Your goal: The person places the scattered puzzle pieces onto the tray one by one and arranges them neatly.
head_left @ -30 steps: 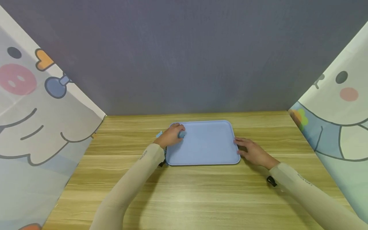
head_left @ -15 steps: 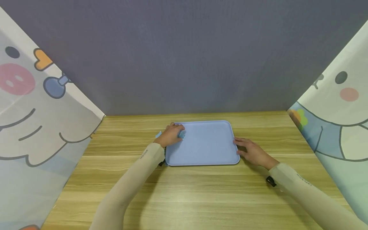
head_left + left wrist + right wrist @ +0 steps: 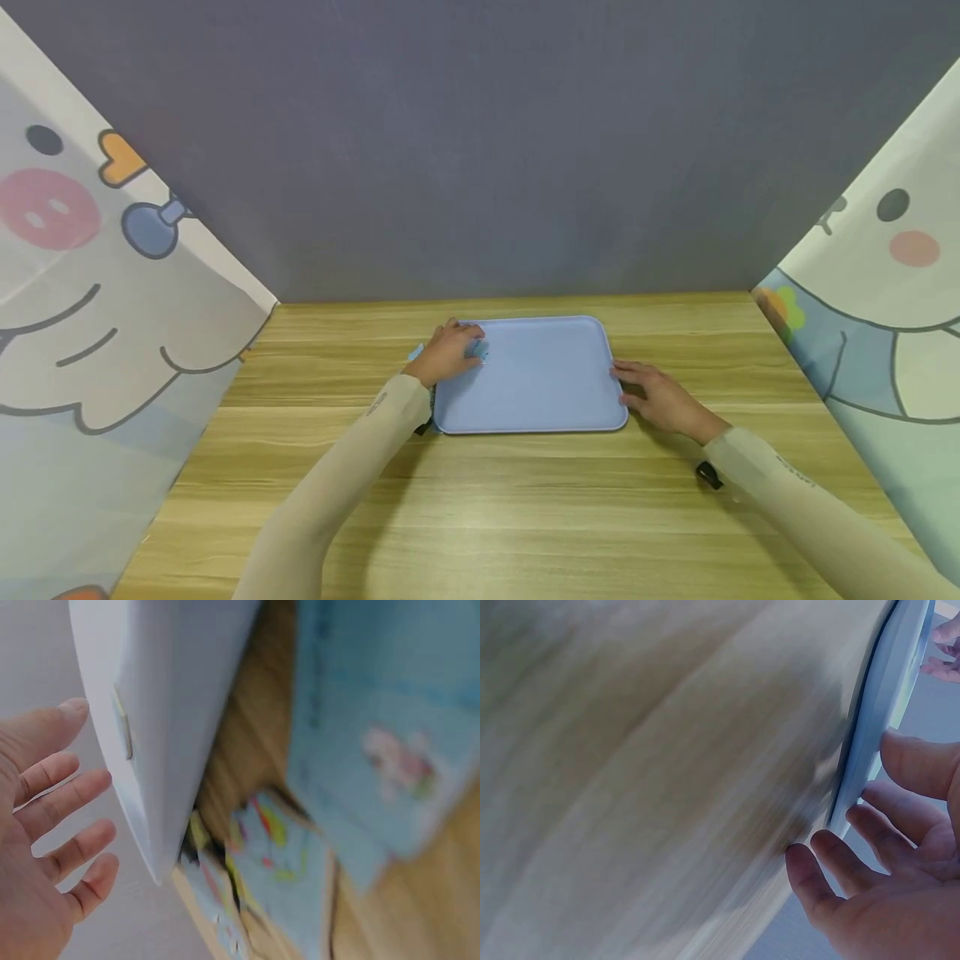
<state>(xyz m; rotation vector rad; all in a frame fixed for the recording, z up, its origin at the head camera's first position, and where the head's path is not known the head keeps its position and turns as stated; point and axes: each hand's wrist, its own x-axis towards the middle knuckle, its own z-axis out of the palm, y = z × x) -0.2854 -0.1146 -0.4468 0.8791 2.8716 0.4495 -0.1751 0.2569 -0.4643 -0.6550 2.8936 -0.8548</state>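
A pale blue rectangular tray (image 3: 540,375) lies on the wooden table. My left hand (image 3: 446,352) reaches over its left side, fingers apart with no piece held between them in the left wrist view. Right by those fingertips, a small light-blue piece (image 3: 482,352) lies on the tray, partly hidden by the hand in the head view. In the left wrist view it shows as a thin flat piece (image 3: 124,724), almost edge-on. The fingertips of my right hand (image 3: 660,400) touch the tray's right rim, fingers loosely bent and spread.
Left of the tray, mostly under my left forearm, lie flat pieces with colourful prints (image 3: 277,855) and a larger light-blue printed sheet (image 3: 382,735). A grey wall (image 3: 510,167) stands behind the table (image 3: 525,517). Cartoon-printed panels flank it on both sides.
The left fingers have loosened from the small light-blue piece, which now sits slightly further right and flatter on the tray. My right hand keeps its place at the rim.
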